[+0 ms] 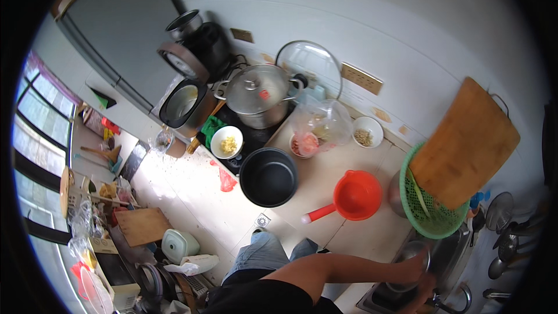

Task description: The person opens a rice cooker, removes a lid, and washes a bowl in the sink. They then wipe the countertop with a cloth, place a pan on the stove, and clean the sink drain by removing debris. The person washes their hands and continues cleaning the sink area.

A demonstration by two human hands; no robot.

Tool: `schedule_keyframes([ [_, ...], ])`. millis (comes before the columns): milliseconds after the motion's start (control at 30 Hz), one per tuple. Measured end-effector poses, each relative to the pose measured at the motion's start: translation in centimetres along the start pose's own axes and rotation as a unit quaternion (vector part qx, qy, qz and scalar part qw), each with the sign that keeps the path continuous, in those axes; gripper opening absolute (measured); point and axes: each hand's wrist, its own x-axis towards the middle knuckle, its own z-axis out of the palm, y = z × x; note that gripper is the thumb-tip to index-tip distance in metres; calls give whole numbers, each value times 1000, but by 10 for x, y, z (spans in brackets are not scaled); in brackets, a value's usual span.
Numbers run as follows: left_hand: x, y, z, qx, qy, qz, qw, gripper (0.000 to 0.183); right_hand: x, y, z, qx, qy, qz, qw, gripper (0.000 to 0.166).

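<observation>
My left hand (412, 268) reaches across to the sink (370, 301) and grips the rim of a round metal bowl (399, 285). Beside it, my right hand (421, 295) is blurred close to the bowl and the faucet (464, 298); its finger position is unclear. A green plastic basket (412, 222) stands at the sink's edge, with a wooden cutting board (468, 148) leaning in it and a green stalk (418, 194) inside. On the counter to the left rests a red plastic dipper (357, 195).
A black pot (268, 179) sits at the counter's front edge. Behind it, a lidded steel pot (259, 113) stands on a black cooktop, beside a white bowl of chopped yellow food (226, 142). Near the wall are a plastic bag (329, 122) and another white bowl (368, 132). Ladles (508, 246) hang right.
</observation>
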Motion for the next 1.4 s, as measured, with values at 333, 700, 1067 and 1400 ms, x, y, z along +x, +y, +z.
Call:
schedule_keyframes([
  [333,-173,125,-255,166,12,-66,984,26,44,55,365,-325,65,-12,943,21],
  [700,-403,160,-398,187,185,-255,930,42,105,215,559,-660,-99,33,744,25],
  [1067,-461,140,-462,169,296,-290,895,33,105,259,534,-438,-59,68,895,13],
  [1400,-523,106,-505,16,437,-352,827,23,52,110,598,-351,-15,126,928,15],
])
